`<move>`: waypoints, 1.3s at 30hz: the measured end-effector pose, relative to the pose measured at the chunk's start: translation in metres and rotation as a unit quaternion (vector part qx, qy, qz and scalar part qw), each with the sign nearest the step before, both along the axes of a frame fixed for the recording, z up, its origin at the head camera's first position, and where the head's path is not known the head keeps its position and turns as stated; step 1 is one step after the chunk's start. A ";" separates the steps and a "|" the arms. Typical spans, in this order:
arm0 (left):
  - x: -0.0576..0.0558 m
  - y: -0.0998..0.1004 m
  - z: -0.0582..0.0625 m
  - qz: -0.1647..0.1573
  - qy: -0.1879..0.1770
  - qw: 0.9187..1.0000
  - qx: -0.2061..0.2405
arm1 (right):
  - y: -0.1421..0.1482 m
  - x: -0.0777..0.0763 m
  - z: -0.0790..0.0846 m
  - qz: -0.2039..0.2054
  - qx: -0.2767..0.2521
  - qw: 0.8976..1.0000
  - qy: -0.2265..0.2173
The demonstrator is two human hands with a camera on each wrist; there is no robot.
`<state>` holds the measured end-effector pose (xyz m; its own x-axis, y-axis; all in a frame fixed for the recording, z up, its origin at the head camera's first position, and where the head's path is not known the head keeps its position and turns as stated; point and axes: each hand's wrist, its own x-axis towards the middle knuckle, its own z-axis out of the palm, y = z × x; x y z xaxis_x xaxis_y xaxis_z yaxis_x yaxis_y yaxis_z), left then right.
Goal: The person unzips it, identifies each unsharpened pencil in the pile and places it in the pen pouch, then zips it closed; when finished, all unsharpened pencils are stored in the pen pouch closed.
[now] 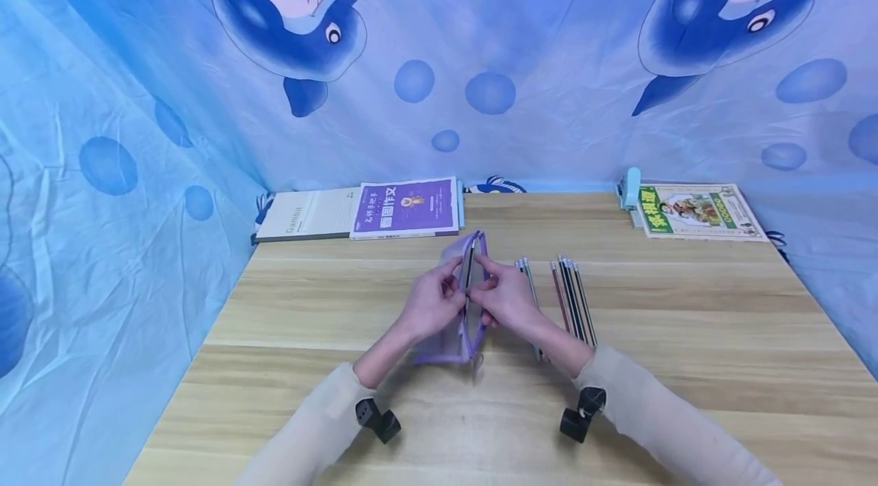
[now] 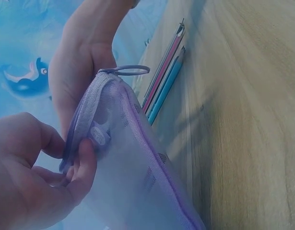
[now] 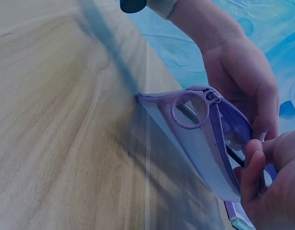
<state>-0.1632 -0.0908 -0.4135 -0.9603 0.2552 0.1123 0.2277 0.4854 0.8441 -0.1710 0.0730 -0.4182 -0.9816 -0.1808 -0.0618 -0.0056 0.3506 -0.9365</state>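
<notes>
A translucent purple-edged zip pencil case [image 1: 447, 341] stands open between the two hands at the middle of the table. The left hand [image 1: 430, 305] pinches one side of its zipped mouth. On the opposite side, the right hand [image 1: 509, 298] grips the other edge with thumb and fingers. Inside the mouth shows a dark pencil [image 3: 234, 154], lying lengthwise close to the right fingertips; whether they touch it I cannot tell. A purple ring pull [image 3: 189, 125] hangs at one zip end. In the left wrist view, a pale oval tag [image 2: 100, 134] sits by the left fingers.
Right of the case lie a few pencils [image 1: 527, 273] partly under the right arm, then several striped pencils [image 1: 575, 299]. At the back left are a notepad [image 1: 309, 213] and purple book [image 1: 406, 207]. A green booklet [image 1: 700, 210] and light-blue stapler-like object [image 1: 629, 189] occupy the back right.
</notes>
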 end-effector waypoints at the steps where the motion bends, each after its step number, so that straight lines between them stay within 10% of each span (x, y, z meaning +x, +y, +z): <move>1: 0.000 0.000 0.000 0.000 0.000 1.000 0.002 | 0.001 0.000 0.000 0.005 -0.003 1.000 0.002; 14: -0.002 -0.001 0.002 -0.006 0.004 1.000 0.007 | 0.059 -0.015 0.016 0.005 0.003 1.000 -0.008; 39: -0.001 -0.001 0.000 -0.002 -0.008 1.000 -0.003 | 0.139 -0.009 -0.012 0.016 0.159 0.987 -0.001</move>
